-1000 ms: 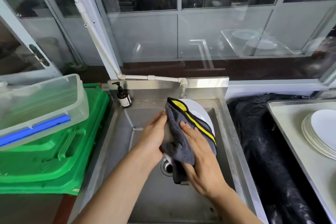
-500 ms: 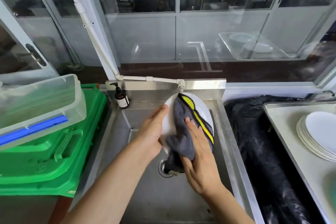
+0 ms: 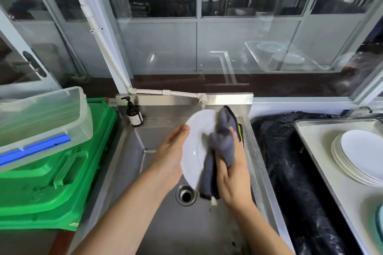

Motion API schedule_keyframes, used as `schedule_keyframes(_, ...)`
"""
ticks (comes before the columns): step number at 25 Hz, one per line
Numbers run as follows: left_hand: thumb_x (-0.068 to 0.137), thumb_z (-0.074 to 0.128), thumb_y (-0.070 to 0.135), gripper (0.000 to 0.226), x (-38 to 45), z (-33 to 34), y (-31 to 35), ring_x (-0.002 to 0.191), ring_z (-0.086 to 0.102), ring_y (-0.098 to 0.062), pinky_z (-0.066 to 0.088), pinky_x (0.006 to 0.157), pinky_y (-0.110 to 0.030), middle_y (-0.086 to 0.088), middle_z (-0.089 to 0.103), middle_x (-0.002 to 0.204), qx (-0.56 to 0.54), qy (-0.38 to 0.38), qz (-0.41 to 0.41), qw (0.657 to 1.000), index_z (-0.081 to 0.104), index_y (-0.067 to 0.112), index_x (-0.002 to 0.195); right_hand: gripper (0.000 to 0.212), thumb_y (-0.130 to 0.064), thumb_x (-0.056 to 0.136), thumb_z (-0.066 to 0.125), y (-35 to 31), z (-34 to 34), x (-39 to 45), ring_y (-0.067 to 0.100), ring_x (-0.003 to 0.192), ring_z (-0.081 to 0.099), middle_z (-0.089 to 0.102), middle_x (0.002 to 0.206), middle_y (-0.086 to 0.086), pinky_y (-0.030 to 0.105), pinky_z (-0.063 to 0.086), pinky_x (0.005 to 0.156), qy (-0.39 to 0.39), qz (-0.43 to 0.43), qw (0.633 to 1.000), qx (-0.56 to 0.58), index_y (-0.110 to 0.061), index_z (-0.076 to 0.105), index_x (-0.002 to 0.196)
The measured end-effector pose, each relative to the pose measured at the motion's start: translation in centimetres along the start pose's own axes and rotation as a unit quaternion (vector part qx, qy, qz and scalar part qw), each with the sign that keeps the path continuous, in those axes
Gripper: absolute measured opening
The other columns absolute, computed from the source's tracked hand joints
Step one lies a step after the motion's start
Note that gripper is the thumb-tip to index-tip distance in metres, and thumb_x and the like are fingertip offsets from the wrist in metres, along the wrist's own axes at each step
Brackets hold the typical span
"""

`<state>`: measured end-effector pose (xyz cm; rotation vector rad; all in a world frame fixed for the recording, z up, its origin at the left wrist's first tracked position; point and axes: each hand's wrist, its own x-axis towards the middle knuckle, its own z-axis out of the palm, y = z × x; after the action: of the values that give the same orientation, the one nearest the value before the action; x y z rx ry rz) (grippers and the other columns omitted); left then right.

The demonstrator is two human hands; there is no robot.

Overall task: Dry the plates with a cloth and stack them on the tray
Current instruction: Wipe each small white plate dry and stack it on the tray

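Note:
A white plate (image 3: 196, 141) is held tilted on edge over the steel sink (image 3: 149, 172). My left hand (image 3: 173, 153) grips its left rim from behind. My right hand (image 3: 234, 176) presses a grey cloth (image 3: 222, 145) with a yellow and black edge against the plate's face. The cloth hangs down past the plate's lower rim. At the far right a stack of white plates (image 3: 360, 157) lies on a metal tray (image 3: 310, 130).
A brown pump bottle (image 3: 134, 114) stands at the sink's back left corner under a white pipe and tap (image 3: 202, 99). Green crates (image 3: 62, 172) with a clear plastic tub (image 3: 41, 118) sit left. Black plastic sheeting (image 3: 290, 172) fills the gap between sink and tray.
The plate has turned so more of its white face shows. The cloth has slid from the plate's left and middle toward its right side, with my right hand following.

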<state>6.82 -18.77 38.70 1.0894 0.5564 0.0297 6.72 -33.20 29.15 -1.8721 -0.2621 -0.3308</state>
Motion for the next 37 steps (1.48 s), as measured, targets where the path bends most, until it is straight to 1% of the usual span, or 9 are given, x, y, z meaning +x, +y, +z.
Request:
schedule_keyframes(4, 0.097, 0.062, 0.028, 0.017, 0.0, -0.6, 0.3, 0.098, 0.072, -0.009, 0.055, 0.083, -0.029, 0.008, 0.078, 0.103, 0.043, -0.084, 0.005, 0.996, 0.074, 0.025, 0.108, 0.037, -0.058, 0.092, 0.045, -0.1, -1.6, 3.6, 0.011, 0.118, 0.063, 0.068, 0.115, -0.019, 0.030, 0.049, 0.097, 0.077, 0.151, 0.984, 0.045, -0.042, 0.059, 0.122)
schedule_keyframes(6, 0.097, 0.063, 0.025, 0.017, 0.0, 0.0, 0.3, 0.087, 0.073, -0.006, 0.054, 0.074, -0.022, 0.011, 0.078, 0.092, 0.069, -0.075, 0.018, 0.995, 0.077, 0.028, 0.088, 0.035, -0.050, 0.095, 0.049, -1.8, -0.9, 4.3, 0.006, 0.122, 0.061, 0.066, 0.124, -0.021, 0.026, 0.048, 0.098, 0.046, 0.070, 0.996, 0.016, -0.042, 0.057, 0.129)
schedule_keyframes(10, 0.099, 0.058, 0.013, 0.015, 0.3, 0.5, 0.2, 0.103, 0.069, -0.022, 0.053, 0.091, -0.031, -0.008, 0.076, 0.108, 0.032, -0.038, 0.024, 0.998, 0.071, 0.014, 0.107, 0.057, -0.025, 0.094, 0.051, -3.7, 1.0, 4.8, 0.009, 0.148, 0.038, 0.045, 0.157, -0.013, 0.035, 0.028, 0.123, -0.031, -0.141, 0.988, -0.060, -0.028, 0.045, 0.151)
schedule_keyframes(14, 0.098, 0.061, 0.016, 0.014, 0.0, 0.5, 0.4, 0.095, 0.073, -0.018, 0.055, 0.088, -0.033, -0.004, 0.078, 0.102, 0.007, -0.050, 0.004, 0.999, 0.074, 0.015, 0.104, 0.051, -0.022, 0.096, 0.049, -3.3, -0.3, 6.4, 0.018, 0.143, 0.045, 0.055, 0.149, 0.000, 0.051, 0.033, 0.119, 0.000, -0.045, 0.999, -0.014, -0.018, 0.052, 0.146)
schedule_keyframes(18, 0.096, 0.061, 0.013, 0.016, 0.3, 1.3, 0.8, 0.069, 0.074, -0.018, 0.058, 0.063, -0.026, -0.009, 0.078, 0.083, -0.044, -0.021, -0.035, 0.998, 0.072, 0.008, 0.107, 0.058, -0.024, 0.094, 0.053, -4.0, 1.7, 3.2, 0.014, 0.152, 0.031, 0.043, 0.159, -0.006, 0.050, 0.023, 0.125, -0.017, -0.119, 0.993, -0.017, -0.015, 0.048, 0.151)
schedule_keyframes(27, 0.101, 0.052, 0.038, 0.051, 1.3, 0.3, 1.8, 0.117, 0.063, -0.035, 0.053, 0.085, -0.040, -0.020, 0.064, 0.131, -0.062, -0.032, -0.100, 0.992, 0.057, 0.005, 0.138, 0.053, -0.034, 0.099, 0.052, -1.7, 0.3, -3.3, 0.022, 0.151, 0.036, 0.043, 0.159, 0.003, 0.055, 0.027, 0.120, -0.098, -0.232, 0.964, -0.084, -0.011, 0.051, 0.147)
schedule_keyframes(30, 0.101, 0.053, 0.035, 0.048, 1.3, 0.2, 1.8, 0.124, 0.060, -0.037, 0.052, 0.092, -0.043, -0.022, 0.064, 0.131, -0.054, -0.031, -0.083, 0.995, 0.056, 0.005, 0.139, 0.050, -0.027, 0.091, 0.053, -1.4, 0.4, -3.9, 0.008, 0.146, 0.039, 0.044, 0.156, -0.019, 0.054, 0.038, 0.111, -0.019, -0.205, 0.977, -0.055, -0.020, 0.057, 0.141)
schedule_keyframes(32, 0.102, 0.051, 0.034, 0.044, 1.4, 0.0, 1.5, 0.122, 0.062, -0.032, 0.050, 0.099, -0.044, -0.016, 0.067, 0.129, -0.034, -0.033, -0.065, 0.997, 0.059, 0.009, 0.137, 0.042, -0.033, 0.092, 0.054, -1.8, 0.9, -3.5, -0.015, 0.138, 0.037, 0.043, 0.144, -0.042, 0.034, 0.046, 0.105, 0.040, -0.176, 0.984, -0.011, -0.048, 0.054, 0.131)
schedule_keyframes(37, 0.104, 0.050, 0.034, 0.036, 1.9, -1.0, 1.5, 0.120, 0.064, -0.028, 0.048, 0.102, -0.046, -0.009, 0.070, 0.127, 0.011, -0.042, -0.030, 0.999, 0.062, 0.016, 0.133, 0.041, -0.030, 0.095, 0.054, 2.0, 0.4, -3.6, 0.009, 0.132, 0.057, 0.066, 0.133, -0.017, 0.021, 0.044, 0.108, 0.123, 0.096, 0.976, 0.152, -0.031, 0.060, 0.136)
